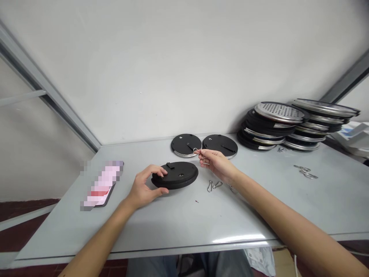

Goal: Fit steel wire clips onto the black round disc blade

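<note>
My left hand (148,182) is closed on the near left edge of a thick round black disc (184,173), fingers on top and thumb at its side. The disc's upper face has a small raised black tab and a hole with something shiny in it. Beyond the disc's right side, my right hand (215,159) pinches a small metal clip (196,150), whose wire loop sticks out to the left. Behind it, two black discs with silvery rims, one on the left (181,144) and one on the right (220,143), lie flat by the wall.
Loose metal snap hooks (213,186) lie under my right forearm, with more hooks (306,171) farther right. Two stacks of similar discs, a left stack (265,130) and a right stack (314,127), stand at the back right. A phone (105,184) lies on the grey table (173,227).
</note>
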Tool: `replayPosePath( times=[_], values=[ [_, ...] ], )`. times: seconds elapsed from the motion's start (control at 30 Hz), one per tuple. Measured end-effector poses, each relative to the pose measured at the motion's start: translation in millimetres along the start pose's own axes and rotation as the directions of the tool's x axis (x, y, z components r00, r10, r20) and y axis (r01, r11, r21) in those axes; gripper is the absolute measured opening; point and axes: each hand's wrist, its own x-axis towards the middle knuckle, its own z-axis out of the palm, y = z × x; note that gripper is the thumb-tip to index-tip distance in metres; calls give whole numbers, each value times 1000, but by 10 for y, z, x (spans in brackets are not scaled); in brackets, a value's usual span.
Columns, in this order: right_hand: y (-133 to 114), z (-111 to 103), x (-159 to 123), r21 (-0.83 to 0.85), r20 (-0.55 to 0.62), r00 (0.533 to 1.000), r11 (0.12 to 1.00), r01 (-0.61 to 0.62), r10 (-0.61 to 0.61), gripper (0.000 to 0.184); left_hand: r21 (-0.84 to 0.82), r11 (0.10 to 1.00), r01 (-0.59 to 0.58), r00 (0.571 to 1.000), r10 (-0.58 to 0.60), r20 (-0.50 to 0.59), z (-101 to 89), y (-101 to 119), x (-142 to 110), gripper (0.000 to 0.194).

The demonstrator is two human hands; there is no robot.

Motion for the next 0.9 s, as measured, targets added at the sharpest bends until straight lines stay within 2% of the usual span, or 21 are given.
replayPosePath(
  times=[0.17, 0.33, 0.5, 0.7, 0.9],
  values=[
    [-11, 1, -16, 65, 19, 998, 996, -63, 62, 23, 141, 975, -170, 981, 155, 115, 35, 31, 19, 38],
    [4, 23, -41, 65, 82, 994, 995, -72, 67, 26, 237, 941, -241, 960, 195, 202, 104, 65, 19, 35],
    [71, 62, -30, -47, 117, 993, 999, -14, 20, 26, 286, 931, -226, 957, 156, 246, 187, 59, 6, 33],
    [128, 116, -35, -252, 157, 987, 964, 80, -41, 29, 303, 940, -159, 971, 93, 222, 303, 63, 4, 33],
    [145, 143, -40, -232, 157, 988, 972, 34, 3, 35, 237, 960, -147, 973, 97, 210, 328, 123, 9, 21]
  ],
)
